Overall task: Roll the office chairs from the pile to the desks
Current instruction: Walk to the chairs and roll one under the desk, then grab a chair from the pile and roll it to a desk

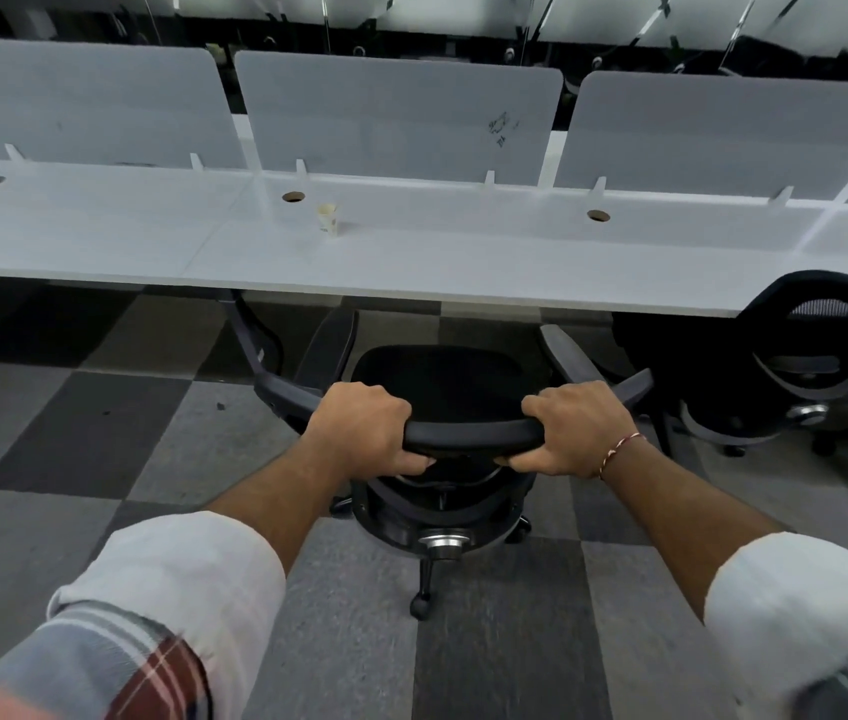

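One cup [328, 218] on desk [463, 262], chair [473, 433] in left grip [359, 428], right grip [580, 428]

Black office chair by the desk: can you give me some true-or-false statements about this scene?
The left hand and right hand both grip the black mesh office chair's top rail. True.
A small paper cup stands on the long white desk. True.
The red-and-white thread bracelet is on the left wrist. False: it is on the right wrist.
No other chair is near the desk. False: a second black mesh chair stands to the right.
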Demonstrator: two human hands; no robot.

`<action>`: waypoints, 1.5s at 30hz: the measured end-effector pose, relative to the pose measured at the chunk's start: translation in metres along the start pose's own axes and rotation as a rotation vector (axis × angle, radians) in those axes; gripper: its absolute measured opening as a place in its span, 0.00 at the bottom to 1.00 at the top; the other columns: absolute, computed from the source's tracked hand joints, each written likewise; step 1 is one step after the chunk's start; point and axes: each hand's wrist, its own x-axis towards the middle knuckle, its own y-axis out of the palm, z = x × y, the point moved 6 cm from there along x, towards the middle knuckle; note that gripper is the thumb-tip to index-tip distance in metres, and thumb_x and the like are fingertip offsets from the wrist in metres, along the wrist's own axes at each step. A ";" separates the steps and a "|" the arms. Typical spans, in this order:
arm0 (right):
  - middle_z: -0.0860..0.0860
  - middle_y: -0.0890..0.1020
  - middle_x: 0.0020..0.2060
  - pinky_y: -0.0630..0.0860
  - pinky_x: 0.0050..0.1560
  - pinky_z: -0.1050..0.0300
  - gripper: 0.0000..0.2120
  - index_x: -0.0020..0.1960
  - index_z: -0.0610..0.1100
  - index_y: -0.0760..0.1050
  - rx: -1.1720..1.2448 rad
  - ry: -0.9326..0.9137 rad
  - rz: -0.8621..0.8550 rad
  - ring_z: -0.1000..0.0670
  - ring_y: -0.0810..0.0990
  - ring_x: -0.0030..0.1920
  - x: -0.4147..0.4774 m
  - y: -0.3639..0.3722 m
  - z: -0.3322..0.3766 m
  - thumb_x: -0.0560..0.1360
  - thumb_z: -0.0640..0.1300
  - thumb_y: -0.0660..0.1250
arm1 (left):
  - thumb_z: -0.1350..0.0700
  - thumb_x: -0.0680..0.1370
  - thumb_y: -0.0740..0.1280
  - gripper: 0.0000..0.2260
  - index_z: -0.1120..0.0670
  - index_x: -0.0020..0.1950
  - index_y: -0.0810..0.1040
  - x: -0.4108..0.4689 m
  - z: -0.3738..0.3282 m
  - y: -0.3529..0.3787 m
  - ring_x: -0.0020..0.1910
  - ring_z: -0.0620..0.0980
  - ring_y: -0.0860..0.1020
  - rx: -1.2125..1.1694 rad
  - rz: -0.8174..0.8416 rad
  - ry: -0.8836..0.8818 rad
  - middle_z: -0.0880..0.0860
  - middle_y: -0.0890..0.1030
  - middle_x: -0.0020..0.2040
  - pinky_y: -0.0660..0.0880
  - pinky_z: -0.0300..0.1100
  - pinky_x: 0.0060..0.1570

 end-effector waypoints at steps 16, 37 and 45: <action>0.54 0.77 0.35 0.66 0.36 0.56 0.33 0.41 0.51 0.69 -0.017 0.016 0.003 0.49 0.79 0.38 0.131 0.031 -0.108 0.63 0.81 0.53 | 0.25 0.70 0.62 0.26 0.48 0.36 0.69 0.161 0.050 0.006 0.33 0.49 0.72 0.013 0.025 -0.035 0.45 0.71 0.32 0.69 0.43 0.35; 0.54 0.70 0.29 0.62 0.33 0.55 0.31 0.35 0.50 0.62 0.020 0.055 -0.049 0.48 0.69 0.29 0.247 0.057 -0.190 0.64 0.78 0.60 | 0.26 0.72 0.61 0.26 0.48 0.34 0.64 0.306 0.107 0.021 0.35 0.50 0.71 -0.066 -0.035 0.066 0.45 0.68 0.32 0.63 0.44 0.36; 0.50 0.73 0.38 0.69 0.51 0.46 0.35 0.46 0.46 0.70 0.031 0.304 -0.157 0.44 0.74 0.41 0.207 0.052 -0.170 0.63 0.78 0.60 | 0.26 0.69 0.64 0.27 0.50 0.44 0.69 0.269 0.087 0.024 0.41 0.51 0.71 -0.089 -0.242 -0.079 0.46 0.70 0.38 0.66 0.47 0.43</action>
